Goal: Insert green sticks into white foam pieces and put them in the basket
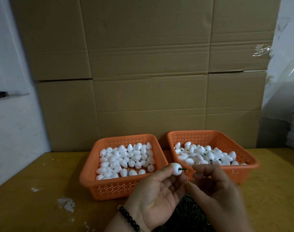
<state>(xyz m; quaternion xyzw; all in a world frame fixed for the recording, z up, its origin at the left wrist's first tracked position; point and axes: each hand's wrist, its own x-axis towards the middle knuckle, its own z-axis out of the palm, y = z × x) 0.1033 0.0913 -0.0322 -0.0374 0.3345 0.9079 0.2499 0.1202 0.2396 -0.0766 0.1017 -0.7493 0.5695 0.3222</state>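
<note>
foam piece (176, 168) with stick (184, 169) in left hand (157, 195)

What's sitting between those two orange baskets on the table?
Nothing: in the head view, only a narrow strip of bare yellow table separates the left basket from the right basket, with cardboard behind.

White foam piece (177, 168) w/ green stick (184, 169) inserted — held above baskets.
</note>
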